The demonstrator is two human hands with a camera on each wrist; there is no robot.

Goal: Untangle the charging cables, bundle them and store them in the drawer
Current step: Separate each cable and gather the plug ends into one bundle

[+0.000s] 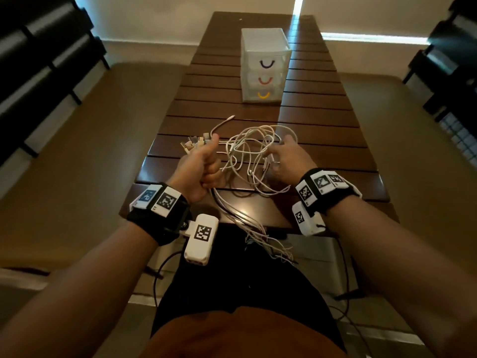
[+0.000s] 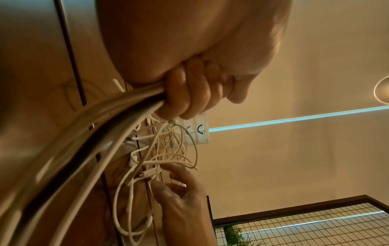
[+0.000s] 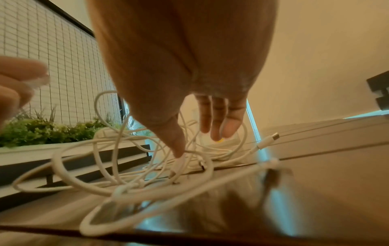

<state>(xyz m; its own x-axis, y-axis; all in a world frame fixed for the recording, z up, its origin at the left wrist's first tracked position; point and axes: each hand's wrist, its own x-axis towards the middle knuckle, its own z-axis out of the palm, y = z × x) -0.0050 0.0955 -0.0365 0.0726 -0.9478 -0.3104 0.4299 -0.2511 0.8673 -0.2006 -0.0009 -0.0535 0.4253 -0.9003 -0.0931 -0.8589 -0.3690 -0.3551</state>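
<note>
Several white charging cables lie in a tangled heap on the near part of the wooden table. My left hand grips a bunch of them, with their USB plugs fanning out past the thumb; the loose ends trail off the table edge onto my lap. My right hand hovers over the heap's right side with fingers spread and straight, the thumb tip touching a cable. A small white drawer unit stands farther back, all three drawers closed.
The drawer unit has purple, red and yellow handles. One free plug end lies between heap and drawers. Dark shelving flanks the table on both sides; a planter sits off to the left.
</note>
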